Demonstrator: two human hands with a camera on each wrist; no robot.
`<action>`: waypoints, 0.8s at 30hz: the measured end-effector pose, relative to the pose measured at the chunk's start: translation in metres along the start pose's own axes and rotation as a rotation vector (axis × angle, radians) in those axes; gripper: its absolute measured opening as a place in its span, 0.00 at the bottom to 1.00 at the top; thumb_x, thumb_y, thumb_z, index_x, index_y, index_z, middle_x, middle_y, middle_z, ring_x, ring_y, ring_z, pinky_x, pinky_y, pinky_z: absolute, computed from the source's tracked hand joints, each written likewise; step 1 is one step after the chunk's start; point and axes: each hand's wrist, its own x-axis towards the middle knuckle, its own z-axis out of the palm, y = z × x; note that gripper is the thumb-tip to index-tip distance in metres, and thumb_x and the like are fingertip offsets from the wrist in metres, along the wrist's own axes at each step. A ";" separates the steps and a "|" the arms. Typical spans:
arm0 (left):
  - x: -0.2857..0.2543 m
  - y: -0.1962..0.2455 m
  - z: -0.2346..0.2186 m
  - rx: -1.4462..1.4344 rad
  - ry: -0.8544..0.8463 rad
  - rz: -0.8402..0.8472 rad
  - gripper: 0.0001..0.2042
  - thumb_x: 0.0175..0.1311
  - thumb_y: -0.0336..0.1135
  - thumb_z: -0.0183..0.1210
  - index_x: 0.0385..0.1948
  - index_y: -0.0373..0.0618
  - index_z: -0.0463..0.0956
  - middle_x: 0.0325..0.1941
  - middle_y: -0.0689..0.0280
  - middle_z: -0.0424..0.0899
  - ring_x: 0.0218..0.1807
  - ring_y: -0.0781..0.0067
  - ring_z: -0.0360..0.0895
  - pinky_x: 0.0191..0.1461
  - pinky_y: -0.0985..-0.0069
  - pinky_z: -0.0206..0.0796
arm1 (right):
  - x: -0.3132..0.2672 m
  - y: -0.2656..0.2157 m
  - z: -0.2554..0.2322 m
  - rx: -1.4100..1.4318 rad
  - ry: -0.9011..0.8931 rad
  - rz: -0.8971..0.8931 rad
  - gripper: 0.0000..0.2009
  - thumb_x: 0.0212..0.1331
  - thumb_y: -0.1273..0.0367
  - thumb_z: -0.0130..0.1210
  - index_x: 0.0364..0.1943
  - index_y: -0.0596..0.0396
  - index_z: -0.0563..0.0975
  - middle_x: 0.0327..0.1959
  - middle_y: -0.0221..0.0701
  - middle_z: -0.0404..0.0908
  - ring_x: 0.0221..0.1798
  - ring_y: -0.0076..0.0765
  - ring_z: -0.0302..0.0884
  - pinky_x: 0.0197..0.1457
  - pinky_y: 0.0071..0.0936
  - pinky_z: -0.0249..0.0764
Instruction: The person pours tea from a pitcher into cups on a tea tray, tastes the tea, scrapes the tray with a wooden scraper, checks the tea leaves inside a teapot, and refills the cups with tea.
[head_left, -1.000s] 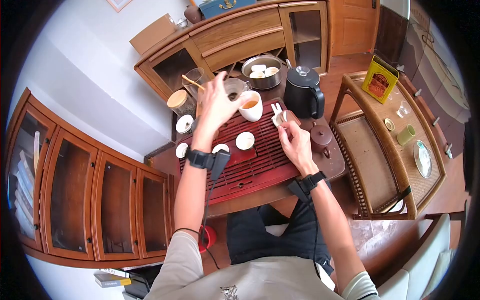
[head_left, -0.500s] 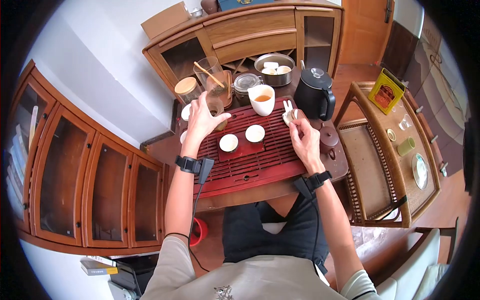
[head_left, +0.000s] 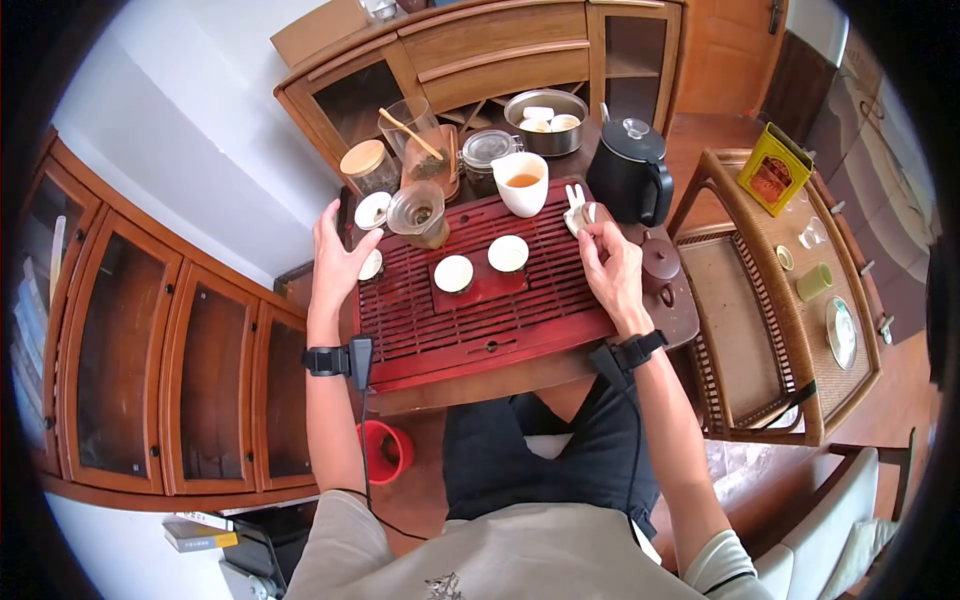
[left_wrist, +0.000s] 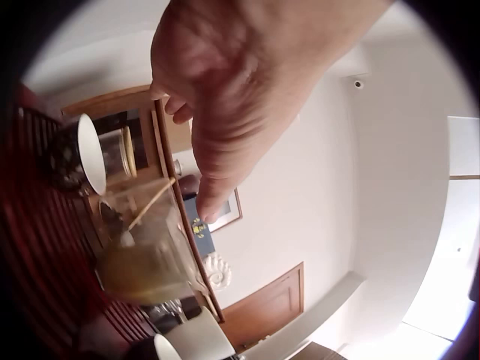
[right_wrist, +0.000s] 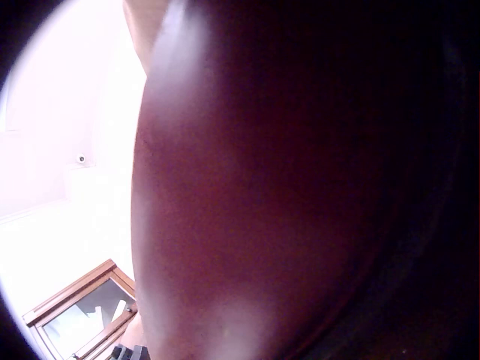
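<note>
My left hand [head_left: 338,258] is held over the tray's left edge, thumb and fingers spread with nothing between them. Just right of it, a glass tea infuser cup [head_left: 420,228] with leaves in its strainer stands on the slatted red tea tray [head_left: 420,350]; its yellowish liquid shows in the left wrist view. Two small teacups [head_left: 454,273] sit mid-tray, and a white pitcher [head_left: 523,200] of amber tea behind them. At the tray's right edge my right hand [head_left: 615,265] has loosely bent fingers beside a white rabbit-eared figurine [head_left: 577,208], partly overlapping a brownish piece. The right wrist view is mostly dark red.
A black kettle [head_left: 627,170] and a brown clay teapot [head_left: 658,260] stand to the right. Behind the tray are a clip-lid jar [head_left: 487,155], a wooden-lidded jar [head_left: 368,165] and a metal pot [head_left: 548,130]. A rattan cart [head_left: 735,330] flanks the table; a red bin [head_left: 385,450] is below.
My left hand has moved left and away from the glass infuser cup, which it partly covered before. My right hand stays at the tray's right edge. The head view has shifted somewhat.
</note>
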 end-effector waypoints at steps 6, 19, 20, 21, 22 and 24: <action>-0.020 -0.028 0.006 0.006 -0.228 -0.105 0.41 0.53 0.47 0.70 0.65 0.36 0.59 0.67 0.44 0.64 0.69 0.50 0.63 0.70 0.62 0.58 | 0.000 -0.001 0.000 0.002 -0.004 -0.032 0.07 0.62 0.68 0.58 0.33 0.58 0.77 0.15 0.37 0.72 0.17 0.36 0.71 0.24 0.31 0.68; -0.055 0.011 -0.002 0.009 -0.046 -0.106 0.24 0.55 0.36 0.69 0.52 0.39 0.74 0.47 0.54 0.82 0.46 0.63 0.79 0.53 0.69 0.71 | -0.004 0.000 -0.002 -0.008 0.010 -0.062 0.08 0.61 0.67 0.58 0.36 0.58 0.76 0.22 0.43 0.79 0.25 0.48 0.80 0.31 0.36 0.75; -0.064 0.027 -0.005 0.018 -0.035 -0.075 0.23 0.55 0.35 0.69 0.52 0.39 0.74 0.46 0.55 0.82 0.46 0.64 0.79 0.53 0.70 0.71 | -0.002 0.000 -0.003 -0.005 -0.008 -0.035 0.08 0.61 0.67 0.58 0.36 0.58 0.76 0.22 0.43 0.80 0.26 0.48 0.81 0.32 0.36 0.75; -0.073 0.044 -0.005 -0.037 -0.085 -0.080 0.23 0.56 0.35 0.68 0.53 0.40 0.74 0.47 0.58 0.82 0.48 0.67 0.78 0.54 0.71 0.70 | -0.002 0.001 -0.002 -0.006 0.002 -0.050 0.08 0.61 0.67 0.58 0.36 0.58 0.77 0.23 0.43 0.80 0.27 0.48 0.81 0.32 0.36 0.75; -0.084 0.063 -0.005 -0.088 -0.134 -0.090 0.22 0.58 0.35 0.67 0.54 0.40 0.74 0.49 0.61 0.81 0.49 0.70 0.77 0.55 0.72 0.69 | -0.001 0.001 -0.003 -0.009 -0.005 -0.046 0.08 0.61 0.67 0.58 0.36 0.58 0.77 0.23 0.43 0.80 0.27 0.48 0.81 0.32 0.36 0.75; -0.105 0.087 0.006 -0.277 -0.210 -0.085 0.22 0.55 0.30 0.67 0.53 0.40 0.74 0.46 0.63 0.82 0.47 0.73 0.77 0.53 0.74 0.70 | 0.001 -0.002 -0.002 -0.021 -0.026 -0.047 0.08 0.61 0.67 0.58 0.35 0.58 0.77 0.23 0.44 0.80 0.27 0.48 0.81 0.32 0.36 0.75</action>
